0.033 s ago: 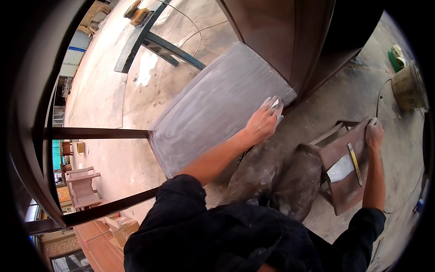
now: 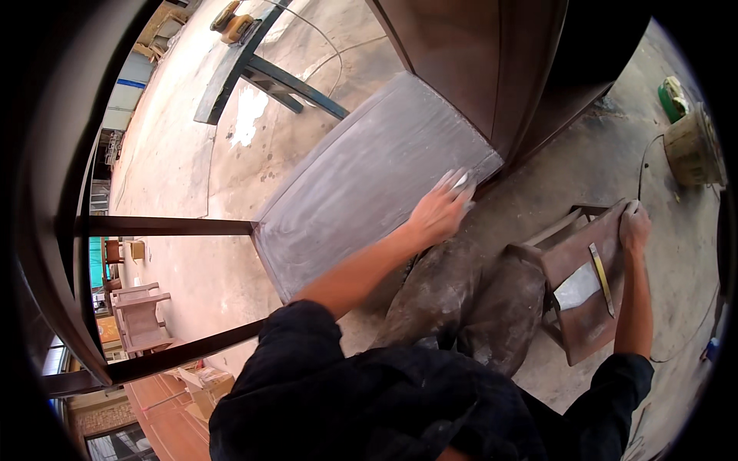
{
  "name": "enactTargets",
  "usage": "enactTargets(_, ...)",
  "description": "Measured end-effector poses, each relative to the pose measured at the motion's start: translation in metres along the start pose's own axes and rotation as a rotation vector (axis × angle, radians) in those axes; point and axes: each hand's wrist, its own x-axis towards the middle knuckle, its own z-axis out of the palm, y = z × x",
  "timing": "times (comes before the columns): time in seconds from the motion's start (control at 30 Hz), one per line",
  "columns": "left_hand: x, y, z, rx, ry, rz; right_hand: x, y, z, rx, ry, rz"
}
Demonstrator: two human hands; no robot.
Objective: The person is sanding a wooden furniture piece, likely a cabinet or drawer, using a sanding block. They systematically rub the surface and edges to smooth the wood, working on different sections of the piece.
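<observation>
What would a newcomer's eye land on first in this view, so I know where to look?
First, the big grey dusty panel lying flat at centre, with the left hand pressing a small pale pad against its right corner. To the right, the right hand rests on the top edge of a small brown wooden stool, which carries a grey sheet and a thin metal strip.
</observation>
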Motion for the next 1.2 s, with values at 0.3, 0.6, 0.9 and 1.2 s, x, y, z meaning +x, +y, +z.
enactTargets(0.3,0.011,0.0,0.013,-0.016,0.054,-0.011,0.013,0.01,0.011,0.012,-0.04,-0.045)
enactTargets(0.6,-0.192,-0.018,-0.055,0.034,-0.099,-0.214,0.016,0.027,0.019,0.033,0.062,-0.077)
enactTargets(0.9,-0.149,-0.036,-0.04,0.078,-0.085,-0.192,0.007,0.013,0.008,0.074,0.028,-0.008)
enactTargets(1.2,-0.067,-0.027,-0.006,0.048,0.007,-0.189,0.011,0.015,0.012,0.001,0.018,-0.011)
